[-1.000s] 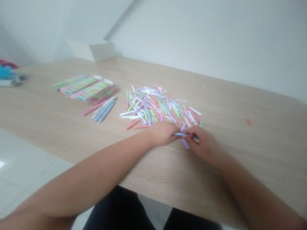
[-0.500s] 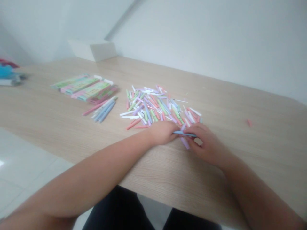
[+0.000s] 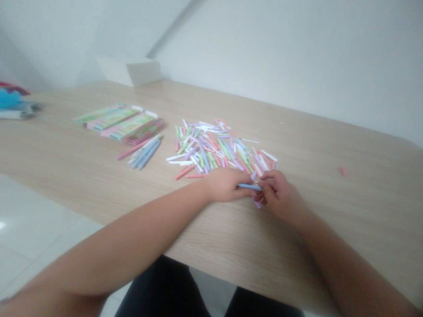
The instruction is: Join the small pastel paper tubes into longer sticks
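Note:
A slim light-blue pen barrel (image 3: 247, 186) lies level between my two hands at the front of a scattered pile. My left hand (image 3: 224, 184) is closed around its left end. With thumb and fingers, my right hand (image 3: 282, 193) pinches the right end. A purple pen piece (image 3: 257, 204) shows under the right fingertips; whether a finger touches it I cannot tell. Just beyond both hands spreads the pile of pen parts (image 3: 211, 147) in white, green, purple, coral and blue, with thin white sticks among them.
Left of the pile lie several whole-looking pens (image 3: 145, 154) in blue, white and pink. Behind them are printed pastel boxes (image 3: 122, 123). A white box (image 3: 143, 72) stands by the wall. One coral piece (image 3: 343, 171) lies far right. Blue and red items (image 3: 13, 101) are at the left edge.
My right hand has slid left and its fingers have closed in over the blue barrel's right end. Less of the barrel and of the purple piece shows now. The left hand has barely moved.

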Motion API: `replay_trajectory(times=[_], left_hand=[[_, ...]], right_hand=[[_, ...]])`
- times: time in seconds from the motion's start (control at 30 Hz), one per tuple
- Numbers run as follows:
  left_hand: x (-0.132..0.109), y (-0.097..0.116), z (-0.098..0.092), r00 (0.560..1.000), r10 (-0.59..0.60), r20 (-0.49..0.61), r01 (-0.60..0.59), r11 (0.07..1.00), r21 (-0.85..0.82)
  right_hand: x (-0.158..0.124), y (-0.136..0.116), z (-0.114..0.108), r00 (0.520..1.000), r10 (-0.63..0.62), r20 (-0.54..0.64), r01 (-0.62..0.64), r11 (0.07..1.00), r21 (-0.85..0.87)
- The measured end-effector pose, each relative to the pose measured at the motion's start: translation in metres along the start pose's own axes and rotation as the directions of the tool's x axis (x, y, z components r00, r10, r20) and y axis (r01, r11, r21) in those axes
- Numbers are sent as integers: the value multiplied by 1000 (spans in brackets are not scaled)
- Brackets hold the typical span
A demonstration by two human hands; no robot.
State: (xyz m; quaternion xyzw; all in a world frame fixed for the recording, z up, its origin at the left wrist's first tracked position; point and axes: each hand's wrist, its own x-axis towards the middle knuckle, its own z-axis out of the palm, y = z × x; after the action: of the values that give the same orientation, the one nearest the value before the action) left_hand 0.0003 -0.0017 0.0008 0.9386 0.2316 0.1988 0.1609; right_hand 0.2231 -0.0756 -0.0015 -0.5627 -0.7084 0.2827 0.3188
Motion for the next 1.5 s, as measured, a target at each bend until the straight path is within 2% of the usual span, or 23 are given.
replay_trajectory(times=[0.07, 0.17, 0.27, 0.37, 0.57, 0.77, 1.03, 1.23, 1.27, 1.33, 1.43, 1.5], left_hand=[[-1, 1, -1, 1000, -6, -22, 7, 999, 34], [0, 2, -3, 999, -32, -32, 33, 998, 45], [0, 1, -3, 999, -41, -33, 42, 999, 33], [0, -1, -2, 999, -44, -26, 44, 999, 2], [-2, -5, -1, 999, -27, -19, 26, 997, -78], [-3, -8, 1, 998, -51, 26, 51, 999, -16], [-3, -5, -1, 998, -46, 31, 44, 997, 69], [-3, -5, -3, 999, -29, 22, 28, 999, 40], [-3, -5, -2, 1000, -27, 14, 27, 999, 25], [-2, -5, -1, 1000, -31, 3, 31, 999, -20], [-1, -5, 1, 1000, -27, 15, 28, 994, -109], [0, -3, 1, 1000, -20, 24, 23, 989, -149]], right_hand=[[0, -2, 0, 1000, -11, 3, 11, 1000, 4], [0, -5, -6, 992, -124, 1, 124, 986, -108], [2, -9, -18, 957, -286, 57, 290, 915, -282], [5, -8, -27, 922, -370, 115, 383, 831, -402], [7, -1, -24, 930, -354, 104, 359, 802, -478], [8, -3, -15, 956, -283, 79, 289, 858, -424], [8, -2, -10, 986, -151, 74, 165, 946, -277], [7, -4, -3, 999, -25, 48, 26, 1000, -14], [6, -5, -4, 999, -25, 41, 26, 999, -26], [6, -7, -6, 997, -77, 27, 80, 984, -160], [6, -10, -12, 966, -237, 107, 260, 872, -416], [5, -10, -15, 942, -302, 149, 335, 799, -498]])
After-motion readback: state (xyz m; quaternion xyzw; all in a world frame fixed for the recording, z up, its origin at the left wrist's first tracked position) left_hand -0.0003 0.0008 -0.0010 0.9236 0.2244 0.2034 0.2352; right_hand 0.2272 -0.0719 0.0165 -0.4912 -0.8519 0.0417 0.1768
